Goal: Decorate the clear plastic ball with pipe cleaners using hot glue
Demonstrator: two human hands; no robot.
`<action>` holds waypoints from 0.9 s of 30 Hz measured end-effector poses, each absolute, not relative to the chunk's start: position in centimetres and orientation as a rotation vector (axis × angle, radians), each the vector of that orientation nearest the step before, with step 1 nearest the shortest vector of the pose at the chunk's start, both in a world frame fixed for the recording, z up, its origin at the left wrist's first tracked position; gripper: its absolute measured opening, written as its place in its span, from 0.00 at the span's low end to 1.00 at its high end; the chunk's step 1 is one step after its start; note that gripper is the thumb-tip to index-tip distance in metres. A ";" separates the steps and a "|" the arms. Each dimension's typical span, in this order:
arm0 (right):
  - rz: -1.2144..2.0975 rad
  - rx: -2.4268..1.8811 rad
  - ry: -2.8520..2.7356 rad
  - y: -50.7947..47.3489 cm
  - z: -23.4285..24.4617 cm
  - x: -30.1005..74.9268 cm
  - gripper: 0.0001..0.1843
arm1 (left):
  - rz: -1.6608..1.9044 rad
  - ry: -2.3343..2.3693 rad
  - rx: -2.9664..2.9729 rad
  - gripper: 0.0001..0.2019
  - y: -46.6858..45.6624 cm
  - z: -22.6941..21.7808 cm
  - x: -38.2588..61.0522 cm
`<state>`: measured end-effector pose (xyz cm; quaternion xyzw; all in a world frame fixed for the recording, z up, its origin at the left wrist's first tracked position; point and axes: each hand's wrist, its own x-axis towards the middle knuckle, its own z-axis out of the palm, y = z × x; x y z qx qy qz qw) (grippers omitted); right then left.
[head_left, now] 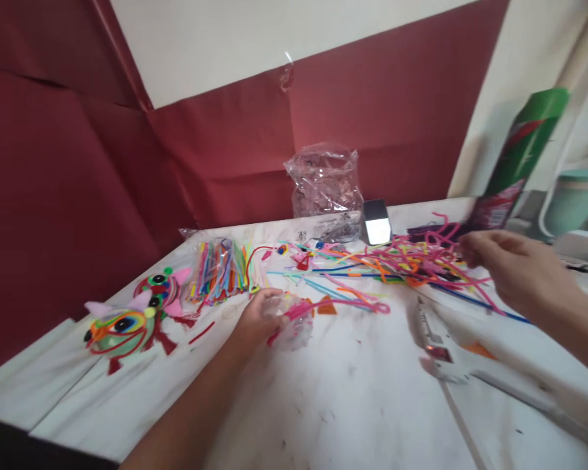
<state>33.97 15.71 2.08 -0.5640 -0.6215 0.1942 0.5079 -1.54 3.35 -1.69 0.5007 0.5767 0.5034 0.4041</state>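
My left hand (263, 316) is closed around a clear plastic ball (296, 333) just above the table. A pink pipe cleaner (345, 303) runs across the ball and sticks out to the right, ending in a loop. My right hand (504, 261) is at the right edge of a tangled pile of pipe cleaners (416, 258), mostly pink, with orange, yellow and blue among them. Its fingers are pinched together at the pink strands; blur hides what is between them. Below that hand lies a white glue gun (441, 356) with a small orange-red light.
Two decorated ball-shaped animals (122, 333) stand at the left. Beside them is a bag of colored pipe cleaners (223, 271). A clear plastic bag (326, 183), a small dark device with a lit face (376, 222) and a green spray can (524, 156) stand along the back.
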 end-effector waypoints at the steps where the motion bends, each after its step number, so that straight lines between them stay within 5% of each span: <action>1: 0.417 -1.365 -1.481 14.9 2.5 33.0 0.18 | 1.269 1.462 1.265 0.27 3.4 -1.8 -1.6; 7: 0.506 -0.742 -2.158 9.3 2.5 23.4 0.11 | 1.246 1.481 1.299 0.26 3.2 -1.9 -1.6; 14: 0.851 -0.835 -2.331 9.4 -0.1 17.0 0.07 | 1.251 1.414 1.311 0.25 3.3 -2.3 -1.8; 27: 1.487 -0.630 -2.298 11.9 -1.1 17.2 0.25 | 1.242 1.393 1.310 0.26 3.6 -2.5 -2.2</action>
